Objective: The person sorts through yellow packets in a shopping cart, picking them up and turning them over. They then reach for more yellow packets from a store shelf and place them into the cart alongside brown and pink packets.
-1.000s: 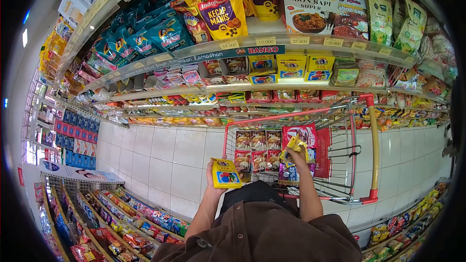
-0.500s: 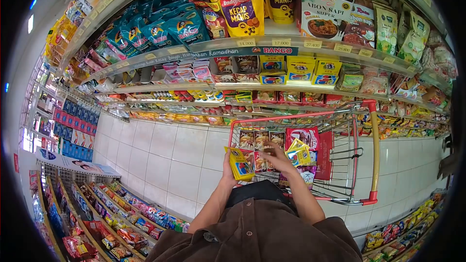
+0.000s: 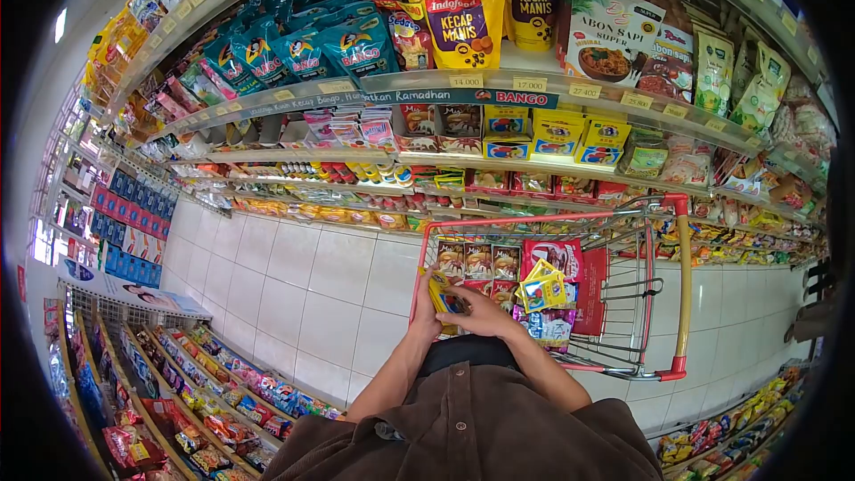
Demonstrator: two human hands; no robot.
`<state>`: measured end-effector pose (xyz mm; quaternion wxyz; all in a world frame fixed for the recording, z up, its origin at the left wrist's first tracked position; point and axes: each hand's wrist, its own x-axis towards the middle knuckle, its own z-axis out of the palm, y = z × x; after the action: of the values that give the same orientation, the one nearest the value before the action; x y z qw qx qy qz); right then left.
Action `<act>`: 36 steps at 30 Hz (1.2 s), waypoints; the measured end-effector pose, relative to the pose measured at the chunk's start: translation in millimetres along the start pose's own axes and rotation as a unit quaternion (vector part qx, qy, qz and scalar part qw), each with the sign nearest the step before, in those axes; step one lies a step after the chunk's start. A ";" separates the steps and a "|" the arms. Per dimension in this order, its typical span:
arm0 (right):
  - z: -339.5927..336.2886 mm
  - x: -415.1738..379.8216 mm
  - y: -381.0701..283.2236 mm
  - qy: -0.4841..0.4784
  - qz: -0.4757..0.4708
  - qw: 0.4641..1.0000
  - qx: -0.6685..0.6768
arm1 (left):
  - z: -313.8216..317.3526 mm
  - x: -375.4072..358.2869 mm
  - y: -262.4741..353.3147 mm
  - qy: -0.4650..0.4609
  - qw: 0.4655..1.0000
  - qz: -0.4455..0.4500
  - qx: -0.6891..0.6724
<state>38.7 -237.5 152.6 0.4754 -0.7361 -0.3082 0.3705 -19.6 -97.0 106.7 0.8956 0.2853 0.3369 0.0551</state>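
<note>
Head cam, center of the frame is the middle of my clock. From my seat I've got the left hand (image 3: 422, 310) at 6 o'clock, fingers closed around a small yellow stack of packets (image 3: 436, 283), tilted so I mostly see it from the side. The right hand (image 3: 481, 312) is just right of that, between 5 and 6, fingers bent and up against the stack. I honestly can't tell whether it's pinching anything or just touching, since the fingertips are partly hidden.

Both hands are over the left end of a shopping cart (image 3: 534, 218), red rim, which runs from about 5 round to 3, with its yellowish handle (image 3: 684, 303) between 3 and 4. Inside the cart I count three brown packs (image 3: 478, 261) lined up along the far side, with more packs nearer the hands partly covered. A red pack (image 3: 557, 254) sits to the right of that row. A few loose yellow packets (image 3: 543, 291) lie overlapping near it at 4 o'clock, with a purple pack (image 3: 548, 325) nearer the person.

Up on the shelf (image 3: 534, 62) at 12 there's a yellow-and-purple Kecap Manis pouch (image 3: 459, 27), teal Bango pouches (image 3: 358, 43) toward 11, and similar yellow packets (image 3: 558, 132) one level down at 2. Snack racks (image 3: 178, 392) fill 8 o'clock.
</note>
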 end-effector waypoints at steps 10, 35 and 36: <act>-17.0 -6.7 7.5 0.009 -0.090 0.996 -0.017 | 20.7 -7.5 21.2 0.012 0.996 -0.046 -0.070; -18.6 -11.8 -20.0 0.139 -0.212 0.952 -0.171 | 12.1 0.1 8.6 -0.081 0.979 -0.040 -0.184; -18.6 -12.2 -23.7 0.158 -0.200 0.954 -0.156 | 12.9 0.9 7.7 -0.064 0.982 -0.022 -0.176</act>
<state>45.3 -247.6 182.8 0.4616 -0.7736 -0.4236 0.0945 -10.0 -96.4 118.3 0.9527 0.1184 0.2695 0.0756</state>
